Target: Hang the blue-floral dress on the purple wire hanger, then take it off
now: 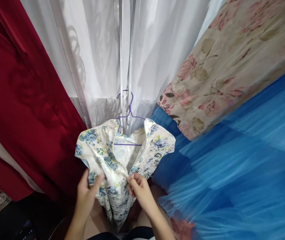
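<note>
A floral garment (pixel 111 163) hangs from a thin purple hanger (pixel 130 108), its shoulders draped over the hanger's two sloping ends and the hanger's straight lower bar showing across the open neckline. The cloth is smooth, pale and slightly shiny, printed with blue roses and yellow-green leaves; the short cap sleeves flare outward, the front makes a deep V, and the lower part gathers into narrow folds. The left hand (pixel 87 186) grasps the garment's side edge below the sleeve, thumb laid over the front and fingers mostly hidden, with the forearm rising steeply from the bottom. The right hand (pixel 139 186) is bent inward with curled fingers, thumb and fingertips pinching the edge at the base of the V; its forearm slants up from the lower right. Above the hanger's hook, slim pale vertical strips (pixel 129 43) run before a sheer white curtain (pixel 92 50) in soft pleats. Beyond the hanger's left end falls smooth, heavy red fabric (pixel 32 100); beyond its right end hang a beige cloth with pink flowers (pixel 215 73) and, lower, layered, ruffled blue netting (pixel 232 180).
</note>
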The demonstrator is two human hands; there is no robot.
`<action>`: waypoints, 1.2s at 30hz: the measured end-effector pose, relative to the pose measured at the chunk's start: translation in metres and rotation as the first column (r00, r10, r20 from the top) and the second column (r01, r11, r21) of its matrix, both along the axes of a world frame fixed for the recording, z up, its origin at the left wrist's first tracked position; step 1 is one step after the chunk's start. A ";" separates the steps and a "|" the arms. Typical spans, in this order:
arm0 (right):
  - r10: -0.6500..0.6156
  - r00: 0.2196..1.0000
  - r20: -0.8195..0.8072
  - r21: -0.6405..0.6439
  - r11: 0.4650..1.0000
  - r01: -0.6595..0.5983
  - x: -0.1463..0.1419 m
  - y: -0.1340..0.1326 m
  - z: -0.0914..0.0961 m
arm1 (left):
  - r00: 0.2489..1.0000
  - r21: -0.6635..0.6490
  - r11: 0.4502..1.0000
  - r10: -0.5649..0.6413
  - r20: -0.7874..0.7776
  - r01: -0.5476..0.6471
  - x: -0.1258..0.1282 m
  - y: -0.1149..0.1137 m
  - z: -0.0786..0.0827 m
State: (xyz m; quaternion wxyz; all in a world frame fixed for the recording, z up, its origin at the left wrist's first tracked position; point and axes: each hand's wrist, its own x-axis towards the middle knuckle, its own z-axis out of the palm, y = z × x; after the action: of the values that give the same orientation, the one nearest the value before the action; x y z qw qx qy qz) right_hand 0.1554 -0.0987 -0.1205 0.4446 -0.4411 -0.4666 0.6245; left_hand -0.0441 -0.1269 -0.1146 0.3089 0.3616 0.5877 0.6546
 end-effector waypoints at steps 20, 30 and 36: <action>-0.064 0.992 0.105 0.094 0.994 0.054 -0.004 0.001 0.009 | 0.824 0.091 0.839 -0.497 -0.272 0.537 0.076 0.035 -0.039; -0.155 0.987 -0.042 0.154 0.975 0.160 0.002 0.037 0.081 | 0.765 0.109 0.855 -0.389 -0.514 0.508 0.068 0.009 -0.035; -0.219 0.974 -0.067 0.413 0.882 0.227 0.008 0.082 0.158 | 0.539 -0.075 0.785 -0.488 -0.687 0.615 0.071 0.006 -0.012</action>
State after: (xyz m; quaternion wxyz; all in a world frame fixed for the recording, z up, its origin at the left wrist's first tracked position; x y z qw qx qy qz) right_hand 0.1635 -0.0166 0.0373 0.6016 -0.3805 -0.5316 0.4590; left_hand 0.0273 -0.1211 -0.1264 0.2318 0.7652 0.4529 0.3945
